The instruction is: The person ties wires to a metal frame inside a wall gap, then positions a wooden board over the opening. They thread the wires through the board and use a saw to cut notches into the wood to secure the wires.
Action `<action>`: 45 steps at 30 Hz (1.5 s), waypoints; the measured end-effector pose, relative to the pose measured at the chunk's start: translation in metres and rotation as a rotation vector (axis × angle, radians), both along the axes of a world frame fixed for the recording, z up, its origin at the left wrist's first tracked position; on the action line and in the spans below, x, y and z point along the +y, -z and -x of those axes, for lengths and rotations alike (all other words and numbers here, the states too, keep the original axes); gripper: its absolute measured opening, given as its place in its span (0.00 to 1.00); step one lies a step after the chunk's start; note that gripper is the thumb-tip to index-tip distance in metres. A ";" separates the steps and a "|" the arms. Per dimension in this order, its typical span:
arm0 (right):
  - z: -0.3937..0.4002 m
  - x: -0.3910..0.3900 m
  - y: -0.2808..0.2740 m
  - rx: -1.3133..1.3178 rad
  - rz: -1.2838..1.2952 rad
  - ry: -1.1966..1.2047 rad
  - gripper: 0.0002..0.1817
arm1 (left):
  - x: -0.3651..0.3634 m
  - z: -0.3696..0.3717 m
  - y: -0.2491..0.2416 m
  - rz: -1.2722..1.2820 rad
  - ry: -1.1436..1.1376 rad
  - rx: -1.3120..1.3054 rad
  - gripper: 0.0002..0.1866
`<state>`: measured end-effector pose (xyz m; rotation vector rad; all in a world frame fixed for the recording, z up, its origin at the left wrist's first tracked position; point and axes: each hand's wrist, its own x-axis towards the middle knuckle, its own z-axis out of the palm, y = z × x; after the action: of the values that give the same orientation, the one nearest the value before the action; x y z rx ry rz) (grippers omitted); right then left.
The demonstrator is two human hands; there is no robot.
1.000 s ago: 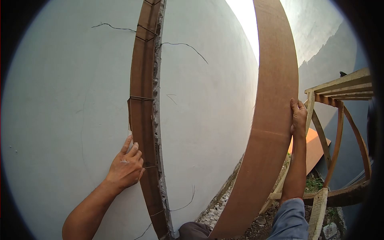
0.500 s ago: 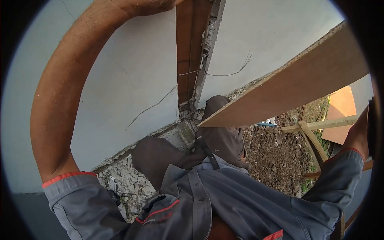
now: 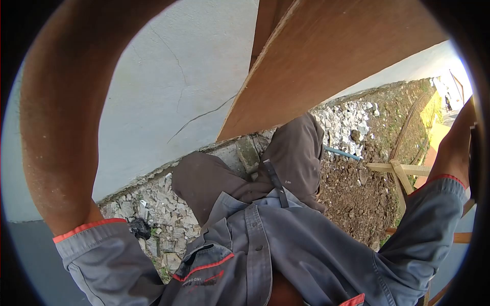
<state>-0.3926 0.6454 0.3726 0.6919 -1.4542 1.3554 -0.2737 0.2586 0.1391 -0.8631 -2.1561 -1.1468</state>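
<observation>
A flat brown board point(image 3: 332, 61) hangs tilted in front of the white wall point(image 3: 163, 76), its lower corner above my knees. Behind its left edge shows a strip of the brown wood point(image 3: 264, 25) set in the wall. My left arm rises along the left side and leaves at the top, so the left hand is out of sight. On the right, my right forearm runs up to the edge of the view, and the hand beyond it does not show. What either hand touches is hidden.
Broken rubble point(image 3: 178, 209) lies along the wall's foot, with a black crumpled item point(image 3: 139, 228) on it. White stones point(image 3: 344, 120), a blue pipe point(image 3: 342, 152) and a crossed timber frame point(image 3: 400, 171) are to the right, around brown soil point(image 3: 352, 199).
The board has shifted left and now covers most of the wall gap. My left hand, partly visible at the top before, has left the view. The view has shifted, showing more white stones.
</observation>
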 end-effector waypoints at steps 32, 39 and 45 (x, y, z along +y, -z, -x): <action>0.017 -0.167 0.156 -0.093 0.117 -0.196 0.27 | 0.007 0.001 0.187 0.033 -0.395 -0.432 0.15; 0.011 -0.178 0.193 -0.088 0.168 -0.211 0.26 | 0.015 -0.002 0.207 -0.020 -0.396 -0.412 0.16; 0.006 -0.187 0.219 -0.074 0.210 -0.233 0.26 | 0.019 -0.002 0.220 -0.017 -0.386 -0.419 0.17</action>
<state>-0.3987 0.4580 0.1537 0.6958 -1.2940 1.7021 -0.2720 0.2776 -0.0805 -0.1836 -2.4943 -1.2159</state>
